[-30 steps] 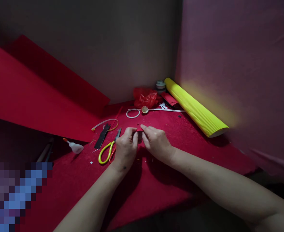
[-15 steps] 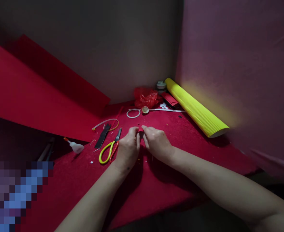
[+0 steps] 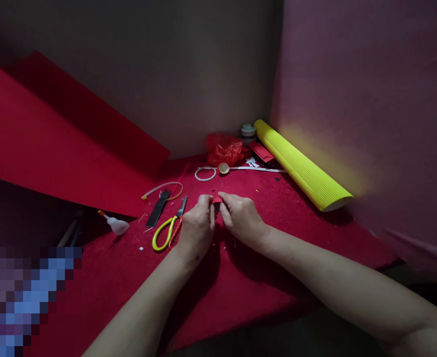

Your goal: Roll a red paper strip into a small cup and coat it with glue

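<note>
Between both hands, above the red surface (image 3: 241, 277), sits a small red piece (image 3: 217, 200). Left hand (image 3: 196, 229) and right hand (image 3: 242, 218) pinch it with closed fingers. Scissors (image 3: 168, 229) lie just left.

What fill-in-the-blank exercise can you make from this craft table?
The small piece pinched between the left hand and the right hand is coloured ____.
The scissors lie on the ____ side of the left hand.
The corrugated roll by the wall is ____.
Missing words: red; left; yellow.
</note>
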`<state>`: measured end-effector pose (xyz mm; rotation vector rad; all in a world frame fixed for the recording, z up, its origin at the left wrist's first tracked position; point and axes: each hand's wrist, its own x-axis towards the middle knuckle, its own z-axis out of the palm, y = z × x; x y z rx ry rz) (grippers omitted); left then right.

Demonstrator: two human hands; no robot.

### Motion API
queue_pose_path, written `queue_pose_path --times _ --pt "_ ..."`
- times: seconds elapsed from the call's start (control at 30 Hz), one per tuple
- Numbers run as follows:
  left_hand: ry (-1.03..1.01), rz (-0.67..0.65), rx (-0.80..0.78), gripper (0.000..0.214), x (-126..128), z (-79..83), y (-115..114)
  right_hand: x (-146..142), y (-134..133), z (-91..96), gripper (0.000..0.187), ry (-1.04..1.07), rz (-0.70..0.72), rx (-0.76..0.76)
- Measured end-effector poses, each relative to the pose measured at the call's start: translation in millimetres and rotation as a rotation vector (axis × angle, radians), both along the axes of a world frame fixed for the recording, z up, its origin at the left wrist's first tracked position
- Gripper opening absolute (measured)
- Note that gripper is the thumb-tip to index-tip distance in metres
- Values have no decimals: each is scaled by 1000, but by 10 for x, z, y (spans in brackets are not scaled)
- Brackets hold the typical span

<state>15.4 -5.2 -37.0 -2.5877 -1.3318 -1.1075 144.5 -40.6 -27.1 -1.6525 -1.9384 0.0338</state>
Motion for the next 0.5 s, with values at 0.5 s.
queue_pose_path --times 0.5 --pt "70 12 135 17 2 -58 8 -12 -5 1 31 -21 -24 -3"
